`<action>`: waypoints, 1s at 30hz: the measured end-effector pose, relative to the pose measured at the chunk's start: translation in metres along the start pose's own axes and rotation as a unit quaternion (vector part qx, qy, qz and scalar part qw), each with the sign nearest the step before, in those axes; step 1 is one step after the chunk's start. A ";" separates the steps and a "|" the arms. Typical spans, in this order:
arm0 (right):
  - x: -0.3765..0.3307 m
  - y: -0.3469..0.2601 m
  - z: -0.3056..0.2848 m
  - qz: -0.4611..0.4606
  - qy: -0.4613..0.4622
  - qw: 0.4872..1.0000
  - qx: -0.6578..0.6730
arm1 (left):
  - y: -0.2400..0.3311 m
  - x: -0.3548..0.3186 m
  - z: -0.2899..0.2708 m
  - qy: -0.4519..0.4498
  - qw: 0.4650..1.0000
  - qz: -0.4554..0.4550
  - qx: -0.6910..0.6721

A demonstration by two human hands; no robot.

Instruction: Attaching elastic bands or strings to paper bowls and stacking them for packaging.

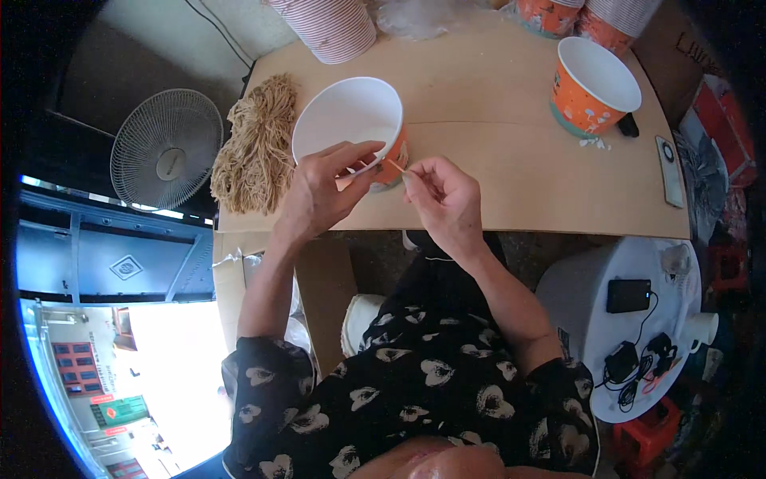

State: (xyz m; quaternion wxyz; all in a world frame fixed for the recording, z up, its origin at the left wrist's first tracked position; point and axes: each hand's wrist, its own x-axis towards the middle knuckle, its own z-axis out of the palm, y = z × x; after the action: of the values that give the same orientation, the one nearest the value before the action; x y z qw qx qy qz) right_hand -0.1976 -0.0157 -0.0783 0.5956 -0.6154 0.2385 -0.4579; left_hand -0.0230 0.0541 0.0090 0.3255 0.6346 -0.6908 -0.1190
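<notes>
A white-lined paper bucket (343,120) with an orange printed outside stands at the near edge of the cardboard-topped table. My left hand (329,190) is at its near rim, fingers curled over the edge and thumb below them. Just right of the bucket, my right hand (444,201) pinches the end of a thin tan cord (396,165) between thumb and forefinger. The cord runs toward the bucket's side; my left fingers partly hide where it meets the wall. A thick bundle of tan cords (255,144) lies left of the bucket.
Another orange bucket (594,88) stands at the right, a dark object beside it and a phone (670,172) near the edge. Stacked buckets (331,28) lie at the back. A fan (167,152) is at the left; a white round stool (590,319) holds chargers and cables.
</notes>
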 end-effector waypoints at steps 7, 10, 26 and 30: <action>0.000 0.006 0.004 0.005 0.000 1.000 0.015 | -0.004 -0.005 0.003 0.002 1.000 -0.003 0.000; 0.001 0.010 0.005 0.003 0.001 1.000 0.007 | -0.005 -0.006 0.004 0.003 1.000 -0.004 -0.011; 0.011 0.012 0.008 0.015 -0.020 0.999 -0.024 | 0.011 0.001 -0.002 -0.039 0.999 -0.012 0.007; 0.013 0.012 0.012 0.011 -0.030 0.999 -0.030 | -0.007 0.003 -0.006 -0.040 0.998 0.043 -0.011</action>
State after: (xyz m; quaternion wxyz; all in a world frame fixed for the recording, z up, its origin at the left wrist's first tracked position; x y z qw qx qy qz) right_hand -0.1782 -0.0222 -0.0850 0.5886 -0.6436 0.2409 -0.4259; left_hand -0.0137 0.0519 0.0099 0.3095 0.5950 -0.7288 -0.1379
